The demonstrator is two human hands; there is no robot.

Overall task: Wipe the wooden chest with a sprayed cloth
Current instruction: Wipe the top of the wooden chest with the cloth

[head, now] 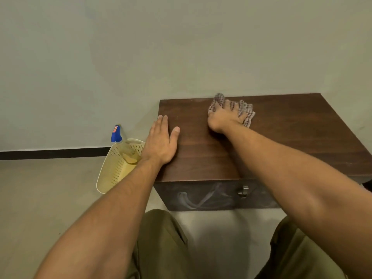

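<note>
A dark wooden chest (281, 137) stands on the floor against the wall, lid closed. My right hand (225, 115) presses a checked cloth (246, 112) flat onto the far middle of the lid, fingers spread over it. My left hand (161, 141) lies flat and open on the lid's left edge, holding nothing. A spray bottle (122, 146) with a blue trigger head and yellowish liquid leans inside a cream basket left of the chest.
The cream perforated basket (112, 174) sits on the floor beside the chest's left side. A metal latch (243, 191) and a handle (193, 200) show on the chest's front. My knees in olive trousers (161, 248) are close below.
</note>
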